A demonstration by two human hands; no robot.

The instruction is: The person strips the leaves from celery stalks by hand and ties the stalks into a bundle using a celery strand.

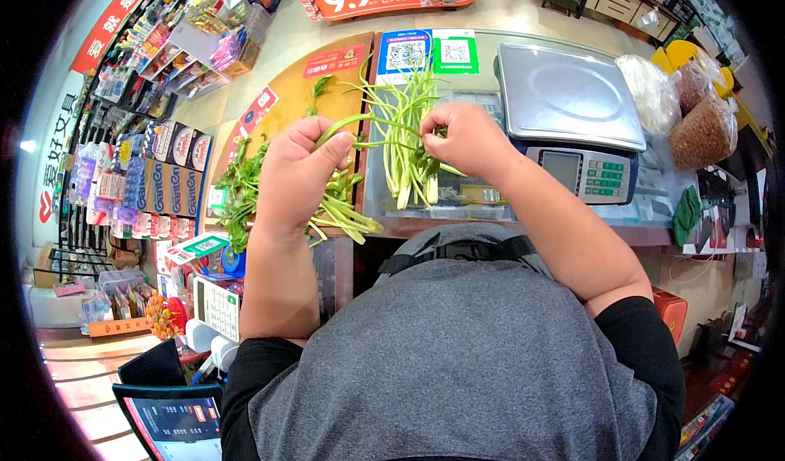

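In the head view my left hand (307, 163) is closed, thumb against fingers, on a thin green celery stalk (376, 120) that arches to the right. My right hand (468, 140) pinches the stalk's other side, with some dark green leaf at its fingertips. Beneath and between the hands lies a pile of bare celery stalks (402, 175) on the glass counter. Leafy celery (239, 185) lies left of and partly behind my left hand, with more stalks (347, 216) below it. A loose leafy sprig (320, 89) rests farther back on the wooden surface.
A digital scale (570, 93) stands right of my right hand, beside plastic bags (699, 130). Two payment-code cards (429, 52) lie behind the stalks. At left are boxed goods (172, 171), a calculator (215, 307) and a screen (172, 424). The counter's front edge runs close to my body.
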